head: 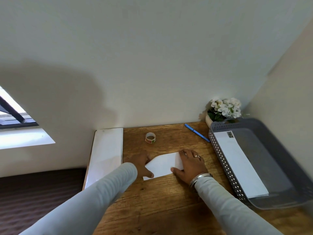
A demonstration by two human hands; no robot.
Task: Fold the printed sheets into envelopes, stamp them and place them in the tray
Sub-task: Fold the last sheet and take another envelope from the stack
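A partly folded white sheet [163, 164] lies on the wooden desk [169, 200], its upper left corner turned in at an angle. My left hand [142, 164] rests on the sheet's left end, thumb on its lower left corner. My right hand [190, 164] presses flat on the sheet's right end, thumb along the lower edge. A roll of stamps [150, 138] stands behind the sheet. A stack of white sheets [105, 153] lies at the desk's left edge. The grey perforated tray [220, 150] on the right holds a stamped white envelope [237, 165].
A blue pen [196, 132] lies at the back right, between the stamp roll and the tray. A pot of white flowers [223, 109] stands in the back right corner. Walls close the desk at the back and right. A window [15, 121] is at the left.
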